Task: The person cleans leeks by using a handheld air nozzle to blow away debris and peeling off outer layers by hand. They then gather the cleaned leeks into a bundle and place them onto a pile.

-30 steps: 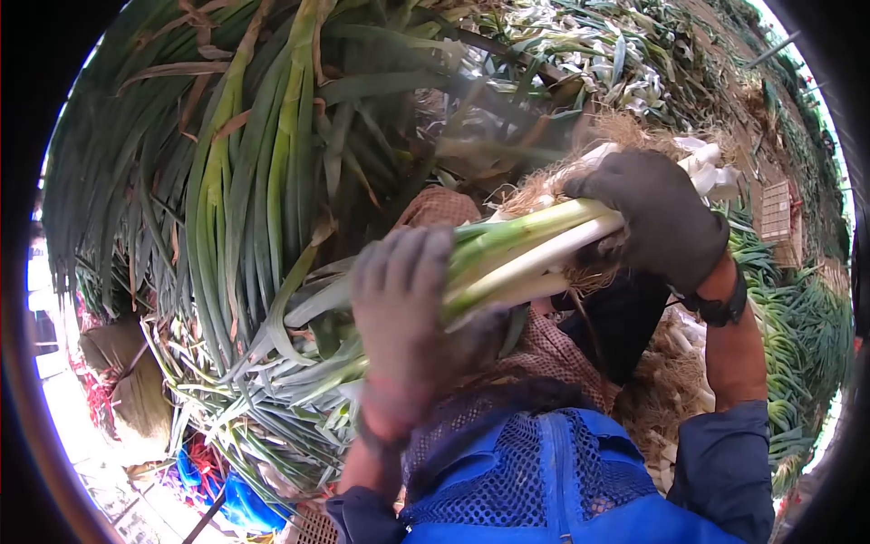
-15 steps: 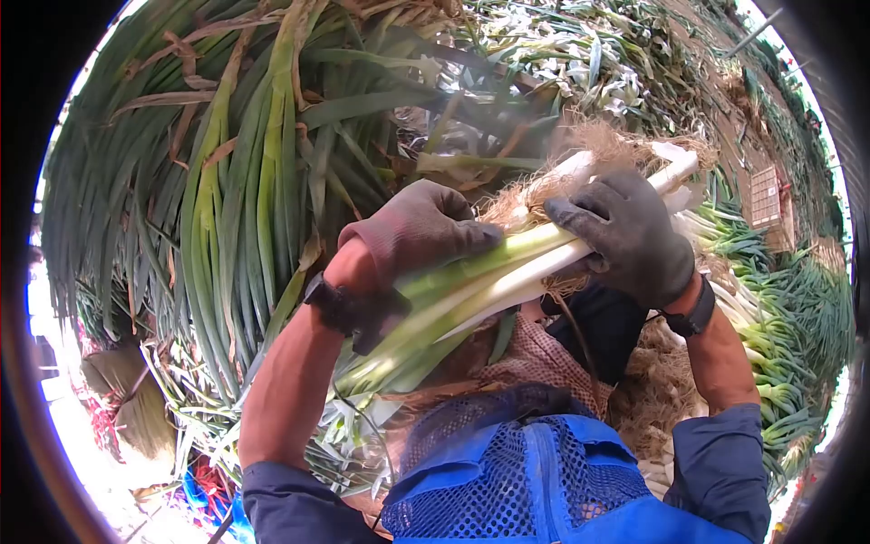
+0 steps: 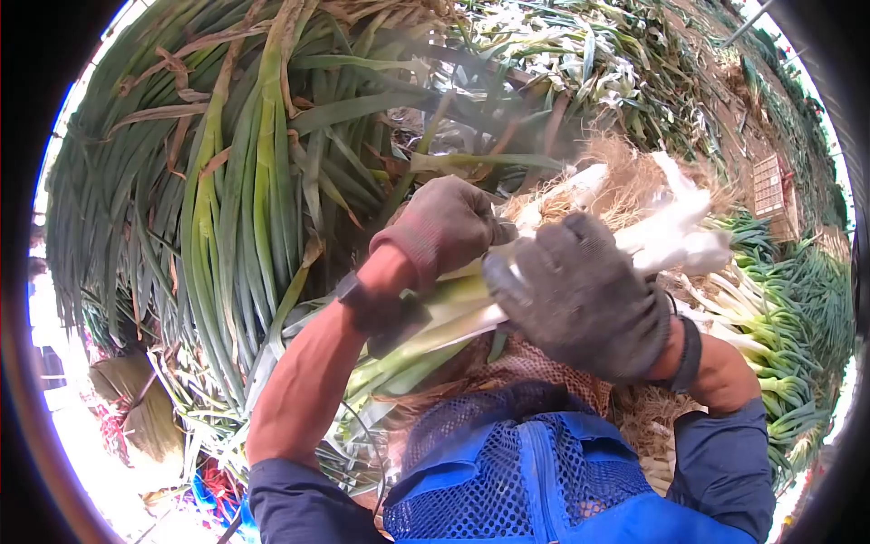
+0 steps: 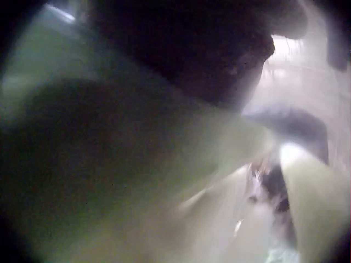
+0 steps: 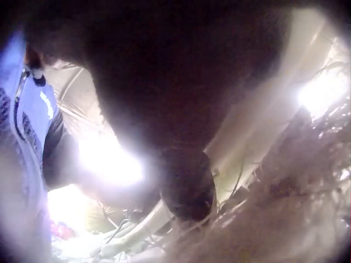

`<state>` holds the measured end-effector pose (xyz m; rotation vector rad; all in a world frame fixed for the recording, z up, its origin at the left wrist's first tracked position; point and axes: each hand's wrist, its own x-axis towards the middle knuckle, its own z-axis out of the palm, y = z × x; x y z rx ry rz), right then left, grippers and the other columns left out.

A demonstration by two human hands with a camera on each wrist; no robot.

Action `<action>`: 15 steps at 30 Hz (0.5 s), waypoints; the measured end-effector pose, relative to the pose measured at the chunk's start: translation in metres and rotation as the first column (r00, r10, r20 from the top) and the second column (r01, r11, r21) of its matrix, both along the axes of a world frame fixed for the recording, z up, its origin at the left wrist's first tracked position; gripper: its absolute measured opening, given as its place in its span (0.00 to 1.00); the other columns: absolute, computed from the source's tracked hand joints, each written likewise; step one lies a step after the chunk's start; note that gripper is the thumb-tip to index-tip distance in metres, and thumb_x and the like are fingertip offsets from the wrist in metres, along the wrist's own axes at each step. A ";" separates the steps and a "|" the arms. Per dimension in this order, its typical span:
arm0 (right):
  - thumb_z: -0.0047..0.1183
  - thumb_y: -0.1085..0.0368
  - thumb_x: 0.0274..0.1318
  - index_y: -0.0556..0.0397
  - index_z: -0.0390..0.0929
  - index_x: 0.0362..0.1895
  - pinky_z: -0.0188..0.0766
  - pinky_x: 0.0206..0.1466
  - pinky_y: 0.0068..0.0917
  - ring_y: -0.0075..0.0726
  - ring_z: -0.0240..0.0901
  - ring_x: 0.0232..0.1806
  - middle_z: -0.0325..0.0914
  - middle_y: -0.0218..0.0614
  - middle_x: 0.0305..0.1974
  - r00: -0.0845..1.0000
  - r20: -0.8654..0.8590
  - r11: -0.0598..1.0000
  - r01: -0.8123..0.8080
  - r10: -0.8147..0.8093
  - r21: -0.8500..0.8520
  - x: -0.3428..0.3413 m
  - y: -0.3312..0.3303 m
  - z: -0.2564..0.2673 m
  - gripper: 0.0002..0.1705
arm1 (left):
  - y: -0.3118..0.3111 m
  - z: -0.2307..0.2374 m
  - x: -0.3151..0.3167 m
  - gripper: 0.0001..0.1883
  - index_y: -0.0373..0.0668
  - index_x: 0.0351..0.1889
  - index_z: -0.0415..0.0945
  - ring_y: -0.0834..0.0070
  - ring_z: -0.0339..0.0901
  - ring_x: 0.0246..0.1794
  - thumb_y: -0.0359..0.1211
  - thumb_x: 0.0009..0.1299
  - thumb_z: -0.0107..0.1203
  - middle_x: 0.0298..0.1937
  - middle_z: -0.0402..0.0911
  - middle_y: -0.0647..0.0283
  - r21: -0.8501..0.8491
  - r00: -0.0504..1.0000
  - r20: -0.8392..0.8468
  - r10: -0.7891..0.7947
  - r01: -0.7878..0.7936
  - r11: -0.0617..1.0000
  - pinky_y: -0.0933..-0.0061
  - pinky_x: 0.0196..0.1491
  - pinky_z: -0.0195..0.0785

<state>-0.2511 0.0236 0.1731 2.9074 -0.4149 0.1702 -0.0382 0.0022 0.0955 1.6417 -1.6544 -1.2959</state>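
Observation:
A small bunch of long green onions (image 3: 453, 313) lies across the person's lap, leaves toward the left and white root ends (image 3: 675, 236) toward the right. The gloved right hand (image 3: 580, 299) grips the white part from above, its thumb along the stalks. Just left of it, the gloved left hand (image 3: 446, 225) pinches at the upper side of the bunch with curled fingers; its fingertips are partly hidden. The left wrist view shows pale green stalks (image 4: 219, 148) close up and blurred. In the right wrist view the dark glove (image 5: 181, 137) covers part of a pale stalk (image 5: 263, 131).
A large pile of green onions with long leaves (image 3: 245, 199) stands at the left. Trimmed leaves (image 3: 598, 63) litter the ground ahead. Brown roots (image 3: 621, 168) lie beyond the hands. More onions (image 3: 770, 335) line the right side, near a crate (image 3: 768, 186).
The left hand has come from the leafy part up to the stalks beside the right hand. The right hand has shifted left and toward the body along the bunch.

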 end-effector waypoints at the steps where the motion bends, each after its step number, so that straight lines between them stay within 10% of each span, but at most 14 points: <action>1: 0.62 0.58 0.51 0.57 0.84 0.48 0.72 0.45 0.42 0.41 0.74 0.42 0.76 0.35 0.38 0.999 0.042 0.999 -0.035 0.034 0.015 0.004 0.004 -0.007 0.21 | -0.001 0.004 -0.001 0.10 0.31 0.34 0.88 0.85 0.70 0.27 0.31 0.71 0.66 0.23 0.83 0.65 0.014 1.000 0.013 -0.002 0.002 1.000 0.69 0.32 0.70; 9: 0.56 0.62 0.57 0.55 0.84 0.57 0.74 0.63 0.50 0.48 0.75 0.58 0.81 0.41 0.51 0.996 -0.063 0.985 -0.058 0.069 0.160 0.046 0.014 -0.026 0.24 | -0.016 0.002 0.013 0.07 0.33 0.41 0.88 0.82 0.74 0.29 0.24 0.69 0.61 0.28 0.85 0.67 0.026 0.995 -0.085 -0.056 0.059 0.998 0.73 0.36 0.73; 11: 0.58 0.52 0.63 0.53 0.82 0.55 0.73 0.63 0.49 0.45 0.79 0.55 0.83 0.41 0.49 0.985 0.161 0.985 0.038 -0.065 0.166 0.055 0.011 -0.062 0.23 | -0.013 -0.003 0.031 0.11 0.33 0.49 0.88 0.82 0.76 0.31 0.25 0.73 0.60 0.34 0.87 0.68 0.014 0.990 -0.132 -0.056 0.059 0.998 0.75 0.38 0.74; 13: 0.59 0.53 0.62 0.51 0.81 0.63 0.74 0.63 0.52 0.49 0.79 0.57 0.83 0.44 0.53 0.999 0.000 0.992 -0.048 0.049 -0.119 0.055 -0.004 -0.073 0.28 | 0.005 -0.003 0.053 0.15 0.33 0.56 0.86 0.82 0.79 0.36 0.33 0.77 0.63 0.40 0.88 0.67 0.042 0.961 -0.258 0.097 -0.089 0.995 0.77 0.42 0.74; 15: 0.61 0.57 0.58 0.48 0.82 0.63 0.73 0.61 0.51 0.50 0.78 0.57 0.82 0.44 0.49 0.995 -0.068 0.996 -0.078 0.075 -0.038 0.060 -0.017 -0.062 0.28 | 0.039 0.003 0.097 0.17 0.34 0.58 0.85 0.82 0.80 0.38 0.35 0.78 0.64 0.41 0.88 0.66 -0.040 0.919 -0.336 0.206 -0.233 0.972 0.76 0.41 0.74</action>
